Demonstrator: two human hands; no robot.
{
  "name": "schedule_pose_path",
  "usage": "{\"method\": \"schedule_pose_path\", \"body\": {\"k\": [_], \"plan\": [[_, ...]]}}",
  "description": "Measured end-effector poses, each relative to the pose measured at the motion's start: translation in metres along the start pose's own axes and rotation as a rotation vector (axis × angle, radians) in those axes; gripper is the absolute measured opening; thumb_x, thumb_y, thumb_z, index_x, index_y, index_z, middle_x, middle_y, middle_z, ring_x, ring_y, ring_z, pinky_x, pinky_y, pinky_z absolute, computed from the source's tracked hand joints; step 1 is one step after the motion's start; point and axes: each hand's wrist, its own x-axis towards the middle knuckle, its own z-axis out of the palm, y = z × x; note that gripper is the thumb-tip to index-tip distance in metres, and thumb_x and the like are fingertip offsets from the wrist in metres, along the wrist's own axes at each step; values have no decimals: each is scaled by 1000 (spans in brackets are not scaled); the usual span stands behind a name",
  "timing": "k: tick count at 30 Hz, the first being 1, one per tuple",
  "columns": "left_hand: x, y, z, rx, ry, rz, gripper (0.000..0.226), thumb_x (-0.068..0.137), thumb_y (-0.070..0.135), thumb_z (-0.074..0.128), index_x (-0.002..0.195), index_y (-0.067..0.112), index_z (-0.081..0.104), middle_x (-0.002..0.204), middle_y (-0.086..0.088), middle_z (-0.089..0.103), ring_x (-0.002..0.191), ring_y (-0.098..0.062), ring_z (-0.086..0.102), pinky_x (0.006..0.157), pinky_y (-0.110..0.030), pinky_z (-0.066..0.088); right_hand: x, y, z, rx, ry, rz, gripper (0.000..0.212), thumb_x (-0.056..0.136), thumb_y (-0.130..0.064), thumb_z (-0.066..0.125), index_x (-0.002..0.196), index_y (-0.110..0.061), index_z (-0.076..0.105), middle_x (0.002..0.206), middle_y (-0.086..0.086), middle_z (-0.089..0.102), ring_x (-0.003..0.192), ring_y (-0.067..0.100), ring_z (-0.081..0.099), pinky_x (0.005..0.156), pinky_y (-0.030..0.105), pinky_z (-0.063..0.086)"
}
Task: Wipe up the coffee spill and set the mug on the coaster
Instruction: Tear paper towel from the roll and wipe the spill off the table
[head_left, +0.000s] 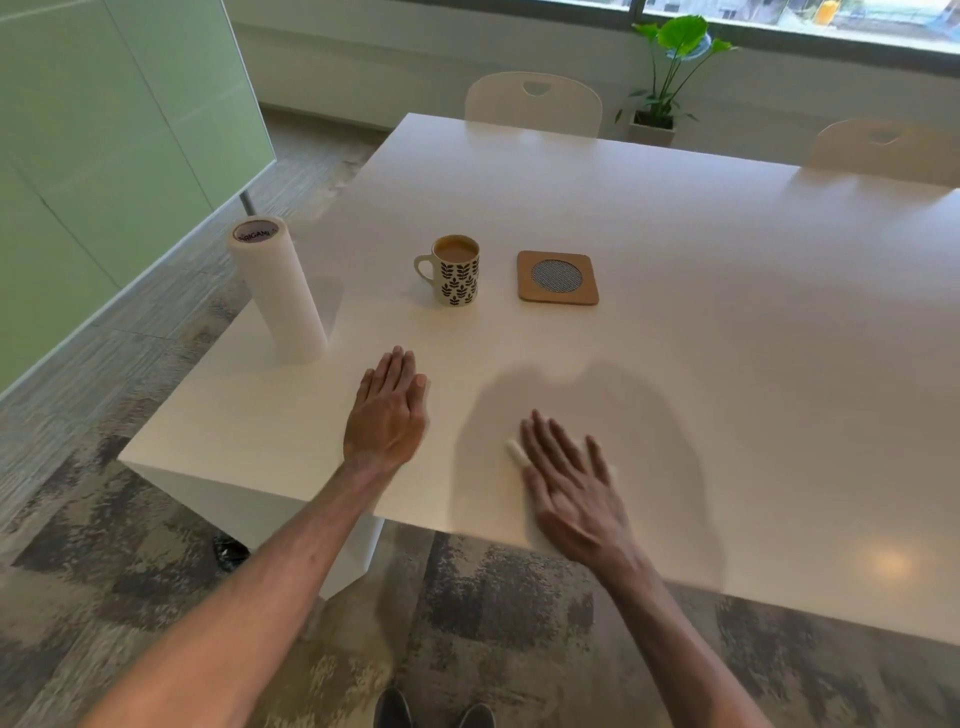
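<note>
We read "ORIGAMI" inside the paper towel roll (278, 291) at ten o'clock. Our left hand (387, 413) lay flat, empty; our right hand (574, 491) pressed a white tissue (516, 452) onto the worktop (727, 312). The mug (456, 270) stood at twelve o'clock, just left of the coaster (557, 278).

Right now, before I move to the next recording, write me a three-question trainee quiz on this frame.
1. True or false: the mug already stands on the coaster.
2. Which stands nearest the table's left edge? A) paper towel roll B) mug C) coaster
3. Fill in: the mug's handle points toward the ____.

Key
1. False: it stands on the table, left of the coaster.
2. A
3. Paper towel roll. Both the left hand and right hand are flat and open.
</note>
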Motion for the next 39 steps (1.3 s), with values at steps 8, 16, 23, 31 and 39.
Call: {"method": "schedule_pose_path", "body": {"k": [8,16,23,31,39], "plan": [[2,1,4,55,9,-8,64,117,49,15,174,20,15,183,3,10,169,-11,3,139,-41,3,-31,40,-6,7,9,192,64,116,-50,5,168,-30,-27,172,-13,-42,159,6,-37,135,46,-17],[4,2,7,85,6,0,66,116,48,13,174,18,13,183,0,9,170,-13,3,138,-40,1,4,-35,19,74,-9,-120,66,114,-54,4,169,-32,-25,173,-14,-39,160,5,-35,134,47,-18],[5,-1,1,138,-36,28,64,116,34,21,175,16,5,183,-1,1,170,-13,-1,138,-41,4,84,-77,16,85,-37,-196,64,114,-49,12,173,-33,-8,179,-14,-19,166,7,-18,135,54,-13],[8,13,-1,-31,117,-43,74,110,51,12,168,15,40,176,-2,37,166,-15,27,137,-41,18,168,-33,-17,101,9,-9,62,116,-44,16,175,-31,-3,181,-13,-15,168,9,-12,136,51,-10],[36,9,13,-31,99,-5,76,112,57,11,173,13,22,182,-5,18,169,-15,12,138,-38,7,197,8,-31,127,59,215,63,116,-46,11,174,-30,-7,180,-13,-18,166,7,-17,136,49,-12]]}}
